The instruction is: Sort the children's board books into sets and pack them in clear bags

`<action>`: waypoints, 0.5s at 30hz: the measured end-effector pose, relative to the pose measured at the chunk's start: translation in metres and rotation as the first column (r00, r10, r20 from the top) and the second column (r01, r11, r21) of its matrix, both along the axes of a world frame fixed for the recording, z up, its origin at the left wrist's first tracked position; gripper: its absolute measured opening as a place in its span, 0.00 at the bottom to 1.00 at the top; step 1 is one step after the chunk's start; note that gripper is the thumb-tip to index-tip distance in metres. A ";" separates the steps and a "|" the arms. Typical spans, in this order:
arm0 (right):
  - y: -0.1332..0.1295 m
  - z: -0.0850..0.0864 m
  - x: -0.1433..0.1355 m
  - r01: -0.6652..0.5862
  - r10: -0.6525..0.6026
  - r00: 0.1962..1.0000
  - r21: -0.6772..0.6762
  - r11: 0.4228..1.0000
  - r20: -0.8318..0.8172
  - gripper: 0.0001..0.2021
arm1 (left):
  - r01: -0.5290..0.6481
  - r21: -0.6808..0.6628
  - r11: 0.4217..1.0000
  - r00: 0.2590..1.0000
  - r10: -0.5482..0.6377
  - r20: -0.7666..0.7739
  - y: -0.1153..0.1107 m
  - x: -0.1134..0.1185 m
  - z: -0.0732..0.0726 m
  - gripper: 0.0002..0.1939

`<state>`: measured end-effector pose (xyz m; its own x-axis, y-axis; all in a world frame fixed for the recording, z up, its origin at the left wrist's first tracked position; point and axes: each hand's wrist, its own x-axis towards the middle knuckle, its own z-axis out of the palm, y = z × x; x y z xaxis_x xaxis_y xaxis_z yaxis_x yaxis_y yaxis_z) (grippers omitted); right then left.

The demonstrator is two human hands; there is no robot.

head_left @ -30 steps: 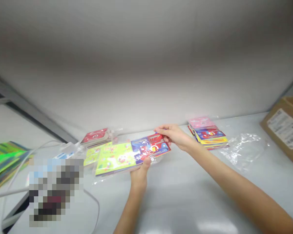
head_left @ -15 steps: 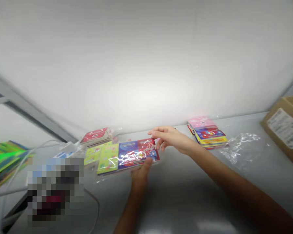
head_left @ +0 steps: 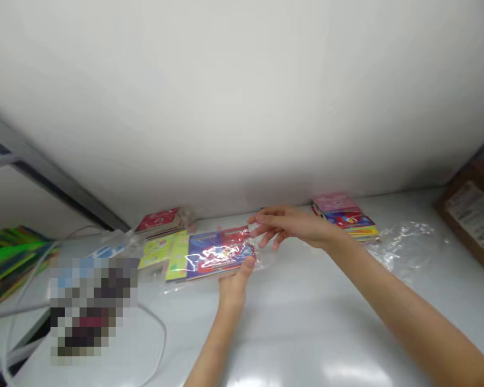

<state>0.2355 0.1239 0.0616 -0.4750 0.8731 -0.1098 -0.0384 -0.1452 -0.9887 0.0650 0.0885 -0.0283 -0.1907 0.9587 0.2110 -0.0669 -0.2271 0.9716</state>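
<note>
Left hand: here's a bare, rounded one (head_left: 234, 282), thumb (head_left: 248, 262) plain to see!
Left forearm: bare too (head_left: 214, 341), slim, smooth.
Right hand: bare again (head_left: 294, 222), slender fingers (head_left: 266, 219) tapering.
Right forearm: long, bare (head_left: 395, 306), broadening beyond the wrist.

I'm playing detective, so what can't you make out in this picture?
In the head view:
Left hand: most fingers are hidden beneath the bagged stack.
Cardboard box: its right side is cut off by the picture's edge.
Label: print too blurred to read.
Pixel blocks: whatever lies behind them is covered.
</note>
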 end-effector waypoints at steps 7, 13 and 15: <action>-0.005 -0.002 -0.011 -0.093 0.093 0.995 0.013 0.996 -0.038 0.13 | 0.070 -0.012 0.997 0.997 -0.070 -0.015 0.000 0.006 0.003 0.34; -0.003 -0.002 -0.006 -0.057 0.057 0.998 0.026 0.998 0.020 0.13 | 0.048 -0.048 0.998 0.998 -0.050 -0.043 -0.003 0.007 0.006 0.32; 0.000 -0.003 -0.003 -0.018 0.016 0.998 0.027 0.999 0.063 0.14 | 0.015 -0.026 1.000 0.999 -0.017 -0.045 -0.003 0.007 0.004 0.34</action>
<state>0.2321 0.1236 0.0588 -0.4827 0.8681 -0.1161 0.0262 -0.1182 -0.9926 0.0716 0.0855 -0.0239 -0.1660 0.9668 0.1944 -0.0261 -0.2013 0.9792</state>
